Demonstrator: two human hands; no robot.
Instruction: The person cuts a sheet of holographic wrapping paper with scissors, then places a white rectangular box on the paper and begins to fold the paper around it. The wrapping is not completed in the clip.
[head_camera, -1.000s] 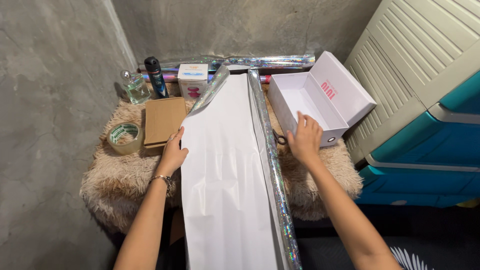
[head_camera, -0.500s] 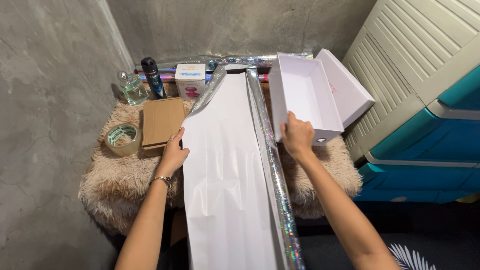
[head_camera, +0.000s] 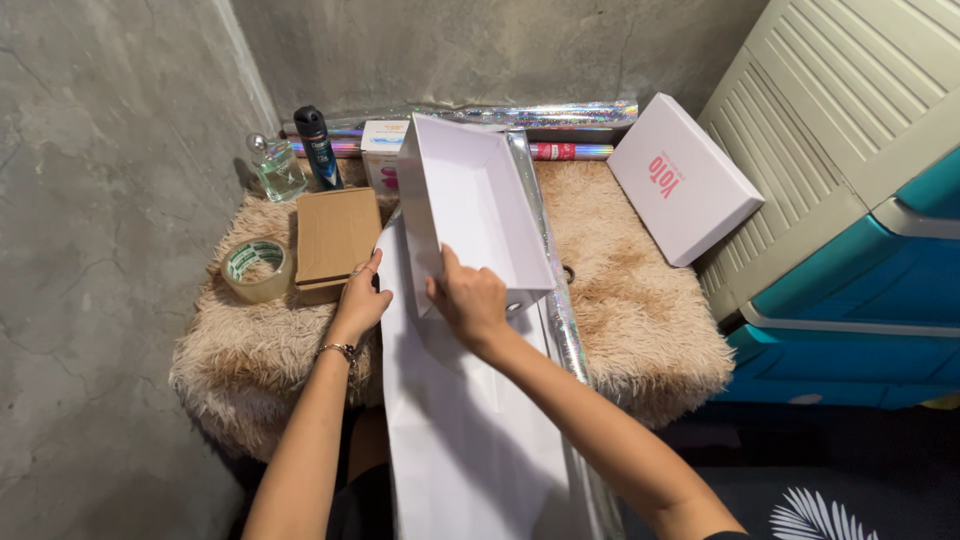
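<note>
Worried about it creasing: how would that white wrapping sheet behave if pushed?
The sheet looks thin and floppy: it drapes over the stool's edge. It already shows wrinkles, so it probably creases easily. The left hand pinning its edge suggests it slides on fur.

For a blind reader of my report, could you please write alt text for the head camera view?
The right hand holds an open white cardboard box, tilted, over a long white sheet of wrapping paper on a furry beige table cover. The left hand rests on the paper's left edge, beside a flat brown cardboard box and a tape roll.
</note>
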